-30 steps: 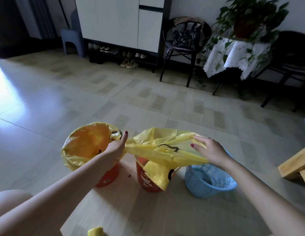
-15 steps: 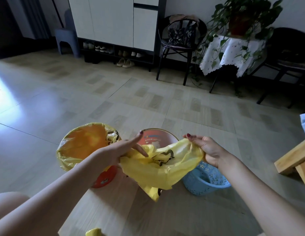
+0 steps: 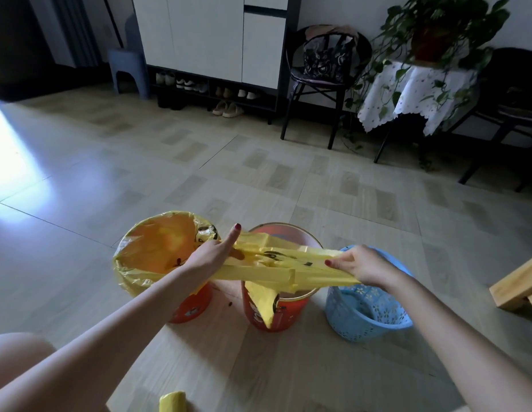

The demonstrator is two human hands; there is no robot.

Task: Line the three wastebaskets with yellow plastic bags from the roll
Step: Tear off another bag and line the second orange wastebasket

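Three wastebaskets in row on floor: left red round bin [image 3: 189, 307] already lined yellow; middle red round bin [image 3: 275, 310] bare, loose yellow plastic bag [image 3: 276, 264] stretched flat above its mouth, left hand [image 3: 212, 255] and right hand [image 3: 364, 267] pinching opposite ends; right blue perforated plastic basket [image 3: 365, 316] unlined. Yellow bag roll [image 3: 172, 402] at near edge.
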